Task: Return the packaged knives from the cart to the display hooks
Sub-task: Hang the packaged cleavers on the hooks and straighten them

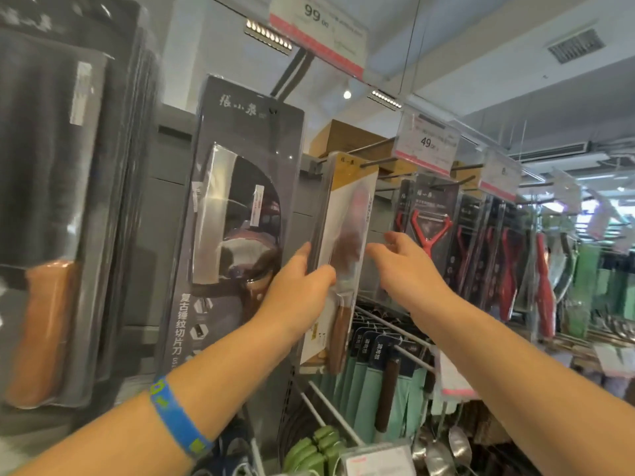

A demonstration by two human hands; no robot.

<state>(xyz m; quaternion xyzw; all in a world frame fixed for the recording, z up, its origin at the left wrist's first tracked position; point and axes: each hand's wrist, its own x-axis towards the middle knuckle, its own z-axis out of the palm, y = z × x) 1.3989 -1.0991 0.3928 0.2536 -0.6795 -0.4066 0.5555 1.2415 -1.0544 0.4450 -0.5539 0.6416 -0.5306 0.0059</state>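
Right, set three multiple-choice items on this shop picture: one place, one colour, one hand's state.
1. Where is the pale knife package that the left hand grips? A in a cart; B up at the display hooks, beside the grey cleaver pack; C on the floor.
2. What colour is the wristband? A red; B white; C blue.
3. How is the right hand? A open, holding nothing; B gripping a peeler; C a fist.
Answers: B, its top sits at a hook; C, the left wrist's band is blue; A, fingers spread, nothing in them.
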